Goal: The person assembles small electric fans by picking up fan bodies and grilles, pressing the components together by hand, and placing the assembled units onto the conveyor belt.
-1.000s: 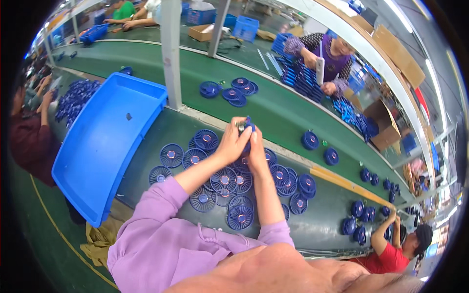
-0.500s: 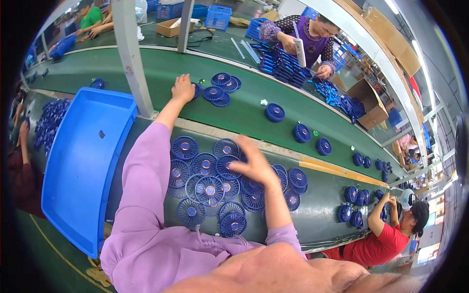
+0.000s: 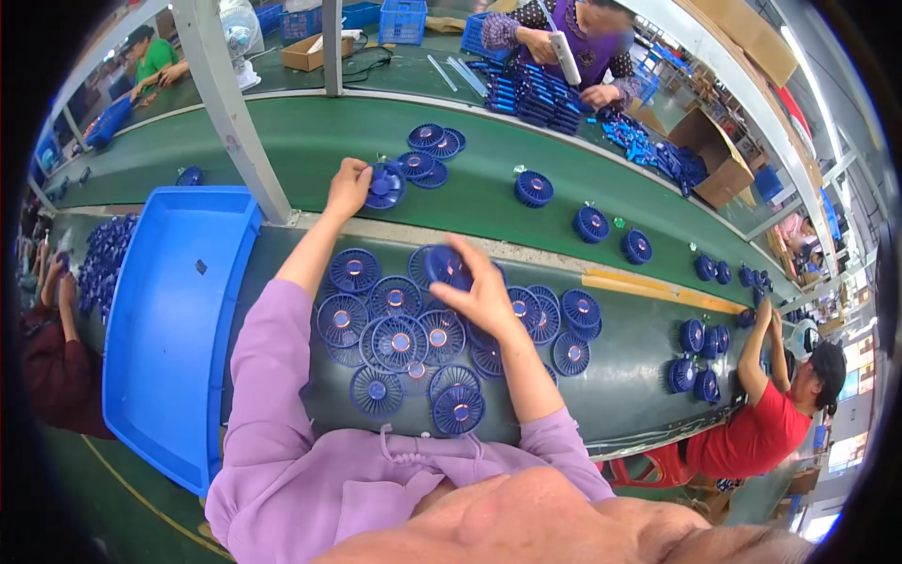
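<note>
Left hand pinches a round blue plastic housing, eleven o'clock of many apparently remaining slatted blue plastic grilles; right hand's closure unclear.

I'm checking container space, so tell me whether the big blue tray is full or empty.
Nearly empty: the blue tray shows bare blue inside, apart from one small dark piece.

From the grilles piled on the table, the tray lies at nine o'clock, fan parts at three, the belt at twelve and, beyond it, a box at two
</note>
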Tool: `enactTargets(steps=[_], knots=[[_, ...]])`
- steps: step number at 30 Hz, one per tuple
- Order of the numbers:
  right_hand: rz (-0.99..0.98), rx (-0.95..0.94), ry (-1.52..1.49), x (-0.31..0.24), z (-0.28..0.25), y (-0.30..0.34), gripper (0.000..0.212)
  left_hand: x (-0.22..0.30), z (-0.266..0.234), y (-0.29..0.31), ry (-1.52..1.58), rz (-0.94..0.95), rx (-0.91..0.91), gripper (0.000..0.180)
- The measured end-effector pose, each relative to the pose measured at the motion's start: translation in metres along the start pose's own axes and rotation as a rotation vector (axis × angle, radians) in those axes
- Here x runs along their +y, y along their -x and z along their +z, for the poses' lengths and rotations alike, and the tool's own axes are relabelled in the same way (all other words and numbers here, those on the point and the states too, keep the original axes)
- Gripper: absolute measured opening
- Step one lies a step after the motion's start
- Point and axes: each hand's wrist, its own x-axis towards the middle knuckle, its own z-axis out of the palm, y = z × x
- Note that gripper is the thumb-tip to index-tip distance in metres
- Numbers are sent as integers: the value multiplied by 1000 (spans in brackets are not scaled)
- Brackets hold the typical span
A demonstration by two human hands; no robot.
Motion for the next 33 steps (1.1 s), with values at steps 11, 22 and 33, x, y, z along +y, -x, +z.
enactTargets(steps=[11,22,33], knots=[[-241,331,258,-16,22,-7,88,146,10,149,1301,-455,-262,38],[-215,192,-180,15,53,-2,84,161,15,189,1173,-153,-55,29],[99,110,-999,20,69,-4,53,155,26,187,447,375,126,35]])
